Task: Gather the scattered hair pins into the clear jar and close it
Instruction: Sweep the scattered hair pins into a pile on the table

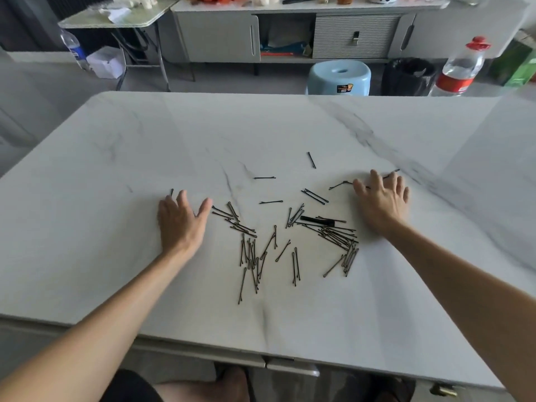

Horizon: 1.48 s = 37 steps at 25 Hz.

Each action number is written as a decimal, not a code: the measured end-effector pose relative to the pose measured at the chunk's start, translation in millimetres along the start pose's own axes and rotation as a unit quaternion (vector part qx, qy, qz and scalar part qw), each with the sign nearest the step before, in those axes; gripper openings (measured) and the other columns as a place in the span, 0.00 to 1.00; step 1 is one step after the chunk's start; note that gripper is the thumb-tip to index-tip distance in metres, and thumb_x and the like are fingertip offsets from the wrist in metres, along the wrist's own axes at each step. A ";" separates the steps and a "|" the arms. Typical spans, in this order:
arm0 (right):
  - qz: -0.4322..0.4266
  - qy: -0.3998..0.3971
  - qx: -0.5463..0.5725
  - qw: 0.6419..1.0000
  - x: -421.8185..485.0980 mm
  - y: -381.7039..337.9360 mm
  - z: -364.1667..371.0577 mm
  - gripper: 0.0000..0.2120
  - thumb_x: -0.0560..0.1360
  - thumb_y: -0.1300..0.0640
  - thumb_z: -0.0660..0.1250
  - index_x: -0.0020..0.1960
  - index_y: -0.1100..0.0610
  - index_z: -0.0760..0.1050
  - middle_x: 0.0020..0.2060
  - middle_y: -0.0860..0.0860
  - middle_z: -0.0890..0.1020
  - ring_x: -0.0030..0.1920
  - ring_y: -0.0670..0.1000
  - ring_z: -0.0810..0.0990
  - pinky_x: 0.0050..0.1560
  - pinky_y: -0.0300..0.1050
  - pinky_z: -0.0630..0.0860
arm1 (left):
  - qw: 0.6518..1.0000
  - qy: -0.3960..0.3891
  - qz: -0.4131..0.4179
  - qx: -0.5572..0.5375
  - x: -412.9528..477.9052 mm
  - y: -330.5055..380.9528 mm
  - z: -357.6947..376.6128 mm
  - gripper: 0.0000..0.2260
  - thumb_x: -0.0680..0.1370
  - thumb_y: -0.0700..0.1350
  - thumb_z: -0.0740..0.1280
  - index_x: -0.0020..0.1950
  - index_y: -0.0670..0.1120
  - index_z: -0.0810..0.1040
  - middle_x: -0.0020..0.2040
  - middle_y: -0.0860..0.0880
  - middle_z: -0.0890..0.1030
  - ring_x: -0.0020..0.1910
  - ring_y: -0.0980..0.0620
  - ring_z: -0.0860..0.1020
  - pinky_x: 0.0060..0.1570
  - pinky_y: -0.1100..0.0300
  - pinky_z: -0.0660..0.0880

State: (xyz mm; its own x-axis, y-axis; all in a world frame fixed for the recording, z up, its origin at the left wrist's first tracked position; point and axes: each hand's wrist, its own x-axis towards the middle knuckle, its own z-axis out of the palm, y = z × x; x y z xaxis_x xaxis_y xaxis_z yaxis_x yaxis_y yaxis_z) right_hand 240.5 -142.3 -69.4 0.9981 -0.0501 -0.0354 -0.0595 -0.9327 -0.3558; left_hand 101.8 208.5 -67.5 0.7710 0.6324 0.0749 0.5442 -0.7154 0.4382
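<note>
Both hands lie open and empty, palms down on the white marble-patterned table (pixel 116 158): left hand (pixel 181 220) at nine o'clock, right hand (pixel 381 198) at two o'clock of the scattered thin dark metal hair pins (pixel 290 236) between them.

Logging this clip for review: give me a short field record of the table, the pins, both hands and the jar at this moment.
surface: white marble-look table
hair pins: scattered loose between the hands, denser clusters near each hand, a few strays farther out
left hand: open, flat on the table at the left edge of the pins
right hand: open, fingers spread, resting over some pins at the right edge
held items: none in either hand
clear jar: not in view
task progress: pins not yet gathered
</note>
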 end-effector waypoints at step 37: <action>-0.309 -0.134 0.065 0.939 -88.8 -12.2 -2.3 0.36 0.75 0.31 0.41 0.75 0.46 0.63 0.76 0.42 0.59 0.77 0.42 0.49 0.76 0.40 0.44 | 0.895 -0.248 0.369 -0.042 -43.6 33.7 1.4 0.26 0.80 0.64 0.51 0.76 0.58 0.61 0.77 0.64 0.55 0.77 0.64 0.47 0.73 0.61 0.50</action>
State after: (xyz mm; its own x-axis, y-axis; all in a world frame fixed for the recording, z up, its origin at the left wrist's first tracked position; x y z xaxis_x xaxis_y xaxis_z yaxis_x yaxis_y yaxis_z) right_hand 152.7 -127.2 -59.8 0.8042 0.5942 -0.0119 0.5110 -0.7016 -0.4967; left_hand 87.0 156.4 -57.3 0.9735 -0.2271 -0.0266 -0.1837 -0.8462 0.5001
